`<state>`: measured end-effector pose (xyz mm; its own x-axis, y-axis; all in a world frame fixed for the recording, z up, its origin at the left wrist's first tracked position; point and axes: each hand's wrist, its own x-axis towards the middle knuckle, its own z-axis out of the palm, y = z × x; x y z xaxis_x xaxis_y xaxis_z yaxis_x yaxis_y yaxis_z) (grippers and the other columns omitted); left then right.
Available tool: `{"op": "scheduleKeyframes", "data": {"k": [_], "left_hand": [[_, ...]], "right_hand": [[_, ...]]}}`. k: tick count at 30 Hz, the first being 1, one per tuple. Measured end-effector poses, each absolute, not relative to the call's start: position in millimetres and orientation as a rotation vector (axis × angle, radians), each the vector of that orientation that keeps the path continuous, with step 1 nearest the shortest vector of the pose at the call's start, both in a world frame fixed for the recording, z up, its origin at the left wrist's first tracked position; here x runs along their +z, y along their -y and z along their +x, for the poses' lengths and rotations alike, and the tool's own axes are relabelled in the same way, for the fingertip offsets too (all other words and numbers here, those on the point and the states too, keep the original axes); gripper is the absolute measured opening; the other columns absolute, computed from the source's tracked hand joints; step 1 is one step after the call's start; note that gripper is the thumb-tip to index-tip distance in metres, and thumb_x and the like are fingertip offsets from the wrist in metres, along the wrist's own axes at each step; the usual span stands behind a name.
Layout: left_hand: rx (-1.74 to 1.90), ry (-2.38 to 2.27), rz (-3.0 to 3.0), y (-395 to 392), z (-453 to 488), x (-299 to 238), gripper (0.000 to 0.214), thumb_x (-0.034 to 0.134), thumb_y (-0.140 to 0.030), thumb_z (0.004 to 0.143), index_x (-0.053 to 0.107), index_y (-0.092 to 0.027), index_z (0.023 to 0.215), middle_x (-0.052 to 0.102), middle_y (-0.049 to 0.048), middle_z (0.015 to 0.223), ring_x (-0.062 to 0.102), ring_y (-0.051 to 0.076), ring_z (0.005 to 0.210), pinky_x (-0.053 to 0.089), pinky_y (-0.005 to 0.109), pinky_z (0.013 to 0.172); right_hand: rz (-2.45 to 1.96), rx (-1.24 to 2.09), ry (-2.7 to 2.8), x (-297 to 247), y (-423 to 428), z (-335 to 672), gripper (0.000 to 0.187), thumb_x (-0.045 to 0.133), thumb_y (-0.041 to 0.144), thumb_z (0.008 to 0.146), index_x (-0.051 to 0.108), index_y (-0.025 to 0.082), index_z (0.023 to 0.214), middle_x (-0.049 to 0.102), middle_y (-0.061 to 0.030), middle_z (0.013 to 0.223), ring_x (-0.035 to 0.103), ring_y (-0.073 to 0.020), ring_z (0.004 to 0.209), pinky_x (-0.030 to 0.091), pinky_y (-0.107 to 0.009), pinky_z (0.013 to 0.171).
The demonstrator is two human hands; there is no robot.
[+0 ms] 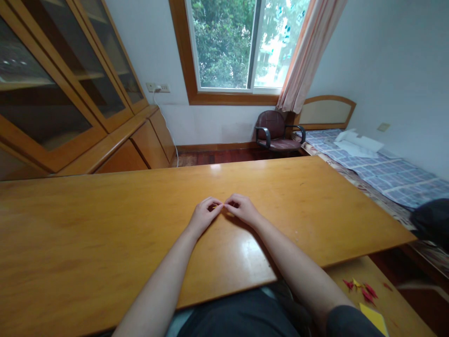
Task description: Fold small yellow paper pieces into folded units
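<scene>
My left hand (204, 214) and my right hand (242, 208) rest together on the middle of a long wooden table (87, 234). Their fingertips meet in a pinch around a tiny yellow piece of paper (214, 206), which is mostly hidden by the fingers. Both hands have curled, closed fingers. My forearms stretch from the near table edge toward the hands.
A lower wooden surface (396, 299) at the bottom right carries several small red and yellow folded paper pieces (363, 290) and a yellow sheet (374, 318). A dark office chair (277, 131) stands under the window. A bed (386, 173) runs along the right; glass-door cabinets (70, 93) line the left.
</scene>
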<state>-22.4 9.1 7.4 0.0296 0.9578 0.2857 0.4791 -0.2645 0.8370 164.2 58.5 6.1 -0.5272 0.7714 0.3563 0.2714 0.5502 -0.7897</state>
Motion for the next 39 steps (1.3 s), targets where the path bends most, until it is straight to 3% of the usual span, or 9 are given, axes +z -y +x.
{"op": "scheduleKeyframes", "data": {"k": [20, 27, 39], "left_hand": [[1.242, -1.539, 1.616, -8.9, -25.6, 8.0, 0.022, 0.064, -0.039, 0.079, 0.070, -0.018, 0.077, 0.071, 0.0044, 0.080, 0.064, 0.019, 0.077, 0.049, 0.029, 0.075], [1.221, -1.504, 1.604, -10.9, -26.9, 4.6, 0.023, 0.063, -0.040, 0.080, 0.070, -0.018, 0.079, 0.071, 0.0044, 0.082, 0.064, 0.020, 0.079, 0.048, 0.030, 0.076], [1.203, -1.475, 1.691, -11.6, -27.5, 7.5, 0.022, 0.062, -0.039, 0.083, 0.073, -0.020, 0.080, 0.071, 0.0042, 0.083, 0.064, 0.020, 0.081, 0.048, 0.029, 0.077]], "right_hand": [[-0.934, 0.962, 1.955, 5.9, -63.0, 165.4, 0.010, 0.063, 0.023, 0.081, 0.067, 0.015, 0.076, 0.065, -0.0021, 0.074, 0.057, -0.0130, 0.069, 0.044, -0.024, 0.065], [-0.891, 1.046, 1.950, 4.2, -64.1, 166.1, 0.019, 0.062, 0.033, 0.087, 0.070, 0.016, 0.085, 0.067, -0.0033, 0.080, 0.060, -0.0134, 0.072, 0.046, -0.025, 0.068], [-0.801, 0.894, 2.017, 6.7, -61.7, 166.4, 0.018, 0.060, 0.030, 0.089, 0.069, 0.018, 0.080, 0.065, -0.0037, 0.079, 0.059, -0.0147, 0.075, 0.045, -0.026, 0.070]]}}
